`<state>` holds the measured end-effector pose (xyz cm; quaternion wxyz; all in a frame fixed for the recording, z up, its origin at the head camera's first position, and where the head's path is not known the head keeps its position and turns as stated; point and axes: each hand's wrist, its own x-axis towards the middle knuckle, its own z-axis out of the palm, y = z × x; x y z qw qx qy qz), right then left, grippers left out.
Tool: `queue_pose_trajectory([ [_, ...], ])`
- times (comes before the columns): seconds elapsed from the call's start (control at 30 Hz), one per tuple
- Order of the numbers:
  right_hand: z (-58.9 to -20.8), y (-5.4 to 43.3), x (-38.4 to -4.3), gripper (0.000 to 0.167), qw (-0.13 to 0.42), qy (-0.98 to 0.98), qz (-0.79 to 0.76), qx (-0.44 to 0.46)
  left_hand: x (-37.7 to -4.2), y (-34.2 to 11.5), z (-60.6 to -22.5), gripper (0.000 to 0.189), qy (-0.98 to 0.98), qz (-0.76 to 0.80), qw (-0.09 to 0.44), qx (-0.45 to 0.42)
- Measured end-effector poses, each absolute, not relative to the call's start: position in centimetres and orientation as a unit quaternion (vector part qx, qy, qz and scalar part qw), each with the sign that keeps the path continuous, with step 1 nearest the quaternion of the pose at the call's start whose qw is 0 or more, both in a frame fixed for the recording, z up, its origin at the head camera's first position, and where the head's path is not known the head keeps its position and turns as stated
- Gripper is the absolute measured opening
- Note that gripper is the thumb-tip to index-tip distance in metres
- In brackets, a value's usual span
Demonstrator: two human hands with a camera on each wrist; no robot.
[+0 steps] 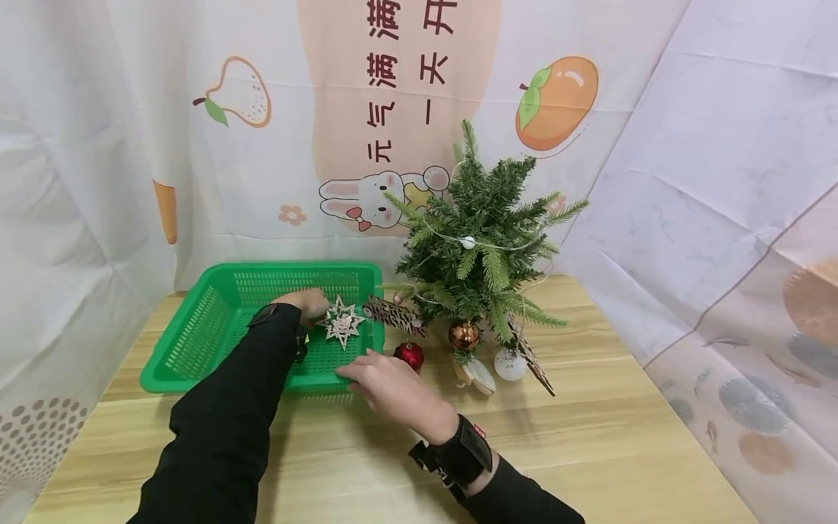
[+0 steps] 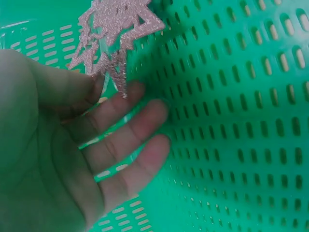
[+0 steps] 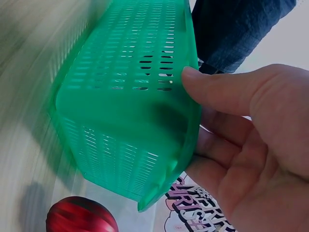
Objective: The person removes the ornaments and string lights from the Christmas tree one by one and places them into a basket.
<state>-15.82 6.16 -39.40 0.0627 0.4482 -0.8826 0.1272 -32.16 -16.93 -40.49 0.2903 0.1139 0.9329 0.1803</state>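
Note:
A green plastic basket (image 1: 297, 383) with slotted walls stands on the table, left of a small Christmas tree (image 1: 484, 247). My left hand (image 1: 308, 303) is down inside the basket, pinching a glittery pinkish star ornament (image 1: 342, 322) by one edge between thumb and forefinger. In the left wrist view the other three fingers (image 2: 130, 137) of that hand are spread beneath the star (image 2: 123, 24). At the basket's near right corner, my right hand (image 1: 393, 389) grips the rim, thumb on one side and fingers on the other, as the right wrist view shows.
Around the tree's lower branches are a red bauble (image 1: 409, 354), a copper bauble (image 1: 464, 335), a white ball (image 1: 510, 364) and two cut-out lettering ornaments (image 1: 394, 316). A light string with a white bulb (image 1: 468, 242) crosses the tree. A printed curtain (image 1: 262, 182) hangs behind the table (image 1: 556, 451).

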Motion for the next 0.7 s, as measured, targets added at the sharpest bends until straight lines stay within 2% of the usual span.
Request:
queue_pose_trajectory([
  [0.23, -39.43, 6.12, -16.16, 0.03, 0.067, -0.876, 0.145, 0.455, -32.58, -16.92, -40.66, 0.038, 0.927, 0.19, 0.312, 0.078],
  [0.7, -39.63, 6.36, -16.37, 0.031, 0.054, -0.875, 0.151, 0.457, -32.48, -16.97, -41.48, 0.033, 0.927, 0.194, 0.314, 0.074],
])
